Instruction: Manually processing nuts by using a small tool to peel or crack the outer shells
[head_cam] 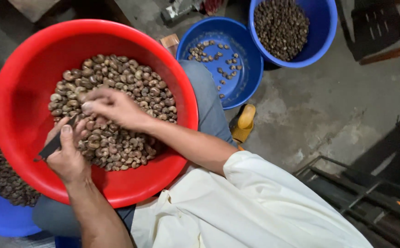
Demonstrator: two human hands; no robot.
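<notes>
Head view: right hand [112, 108] fingers [90, 106] pinch brown, curved nuts [117, 87] heaped in the red basin [21, 92]; left hand [67, 156] fingers grip a dark blade [53, 146] beside them.

Glossy smooth plastic red basin [16, 105] & blue tubs [248, 50], matt rough concrete floor [319, 105]
</notes>
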